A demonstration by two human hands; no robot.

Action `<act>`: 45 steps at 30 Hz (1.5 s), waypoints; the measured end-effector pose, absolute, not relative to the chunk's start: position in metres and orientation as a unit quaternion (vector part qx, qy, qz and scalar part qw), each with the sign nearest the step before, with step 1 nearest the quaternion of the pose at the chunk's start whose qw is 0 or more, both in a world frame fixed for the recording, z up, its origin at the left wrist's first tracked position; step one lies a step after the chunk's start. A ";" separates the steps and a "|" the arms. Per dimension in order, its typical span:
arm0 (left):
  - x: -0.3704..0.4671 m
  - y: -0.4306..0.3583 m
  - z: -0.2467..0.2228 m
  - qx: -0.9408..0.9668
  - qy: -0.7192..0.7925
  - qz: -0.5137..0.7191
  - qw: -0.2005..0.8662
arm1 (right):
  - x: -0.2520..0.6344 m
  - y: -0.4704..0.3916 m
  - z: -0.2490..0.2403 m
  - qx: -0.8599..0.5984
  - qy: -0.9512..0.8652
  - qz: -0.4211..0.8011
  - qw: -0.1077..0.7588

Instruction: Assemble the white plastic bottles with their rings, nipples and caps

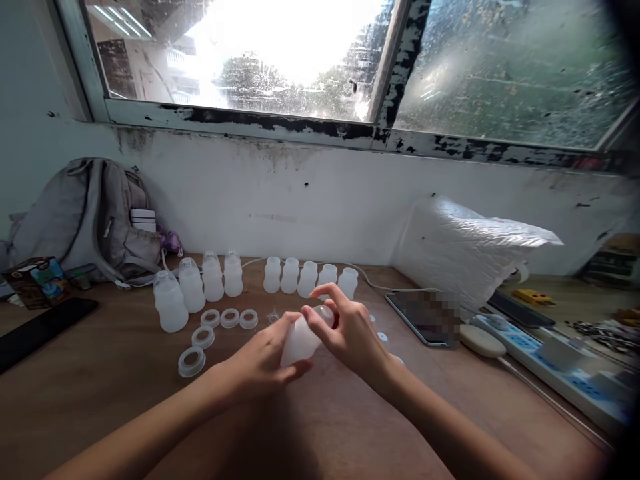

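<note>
A frosted white bottle (299, 343) is tilted to the upper right between my hands. My left hand (263, 353) is wrapped round its body. The fingers of my right hand (353, 330) close on the clear, rounded top (325, 315) of the bottle. Behind, several open frosted bottles (290, 276) stand in a row. To the left are several bottles with clear caps (213, 277). Several white rings (192, 361) lie on the table in front of them. A small clear piece (273, 316) lies left of the held bottle, and small pale discs (383, 337) lie partly behind my right hand.
On the brown table (350, 427), a phone (420, 320), a white oval object (483, 340) and a power strip (545, 360) lie at right. A silvery bag (465, 247) leans on the wall. A grey backpack (85, 220), a carton (37, 283) and a black object (45, 327) are at left.
</note>
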State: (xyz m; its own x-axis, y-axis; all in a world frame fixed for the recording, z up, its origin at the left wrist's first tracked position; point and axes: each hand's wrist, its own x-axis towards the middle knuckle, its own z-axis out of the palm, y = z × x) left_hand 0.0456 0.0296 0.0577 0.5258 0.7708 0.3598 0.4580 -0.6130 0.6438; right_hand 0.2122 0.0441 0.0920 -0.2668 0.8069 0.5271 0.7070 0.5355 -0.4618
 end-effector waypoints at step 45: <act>-0.003 0.196 0.109 0.749 0.657 0.059 -0.064 | 0.246 0.085 0.092 -0.489 -0.809 0.110 0.308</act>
